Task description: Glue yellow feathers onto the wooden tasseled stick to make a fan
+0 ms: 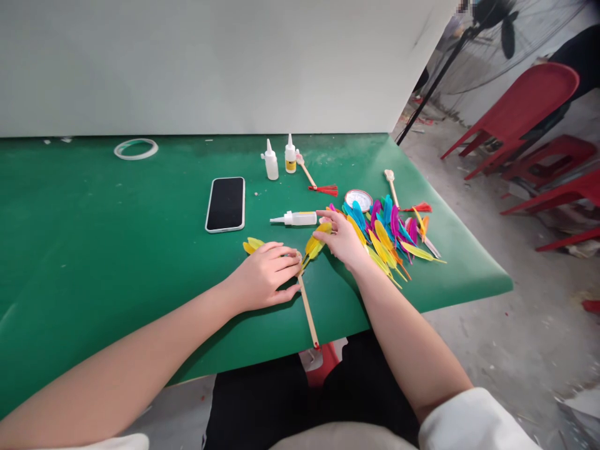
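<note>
Under the fingers of my left hand (pixel 268 276) is the upper end of a thin wooden stick (pixel 308 306). The stick slants toward the table's front edge, with a bit of red at its lower end. Yellow feathers (pixel 255 244) stick out beyond the left hand. My right hand (pixel 345 240) is closed on yellow feathers (pixel 317 240) that stand at the stick's head, its fingertips at their upper part. How the quills meet the stick is hidden by my left fingers. A white glue bottle (pixel 302 218) lies just beyond the right hand.
Right of my hand lies a pile of colourful feathers (pixel 384 234), beside a round white lid (pixel 359 200). Two small bottles (pixel 271 161) stand behind, near sticks with red tassels (pixel 323 189). A phone (pixel 225 204) and a tape roll (pixel 135 149) lie left.
</note>
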{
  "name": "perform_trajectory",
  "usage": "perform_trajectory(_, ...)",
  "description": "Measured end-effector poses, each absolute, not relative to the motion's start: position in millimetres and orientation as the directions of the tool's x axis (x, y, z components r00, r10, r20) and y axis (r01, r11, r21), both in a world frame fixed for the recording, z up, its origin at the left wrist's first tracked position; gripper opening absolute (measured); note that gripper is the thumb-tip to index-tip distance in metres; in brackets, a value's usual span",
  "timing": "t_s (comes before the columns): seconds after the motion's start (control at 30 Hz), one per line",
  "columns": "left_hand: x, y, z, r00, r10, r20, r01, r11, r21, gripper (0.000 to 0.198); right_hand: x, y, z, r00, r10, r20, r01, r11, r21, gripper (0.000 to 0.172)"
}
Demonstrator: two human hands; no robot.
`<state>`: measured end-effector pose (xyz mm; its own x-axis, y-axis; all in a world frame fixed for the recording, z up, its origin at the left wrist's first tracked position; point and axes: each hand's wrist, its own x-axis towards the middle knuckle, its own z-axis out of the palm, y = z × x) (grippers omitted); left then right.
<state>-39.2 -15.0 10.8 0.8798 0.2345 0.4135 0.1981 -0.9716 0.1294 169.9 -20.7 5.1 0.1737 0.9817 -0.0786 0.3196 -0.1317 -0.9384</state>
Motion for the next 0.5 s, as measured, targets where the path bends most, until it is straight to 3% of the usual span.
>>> perform_trajectory(0.23,-39,-16,11,0.877,0.241,0.416,0.201,-0.970,0.138,0.029,174,-18,8,0.299,0.950,0.086,0.274,0.001,-0.962,0.043)
perform_trajectory(0.37,-40,-16,10,0.866,0.230,0.444,0.198,-0.973,0.119,0.028,210,-29,38,0.478,0.863,0.162,0.318,0.002,-0.948,0.041)
perform_trajectory(0.5,-40,-17,9,0.827,0.282,0.486,0.210,-0.957,0.198,0.025,248,-53,72,0.488,0.843,0.228,0.380,0.030,-0.924,0.033)
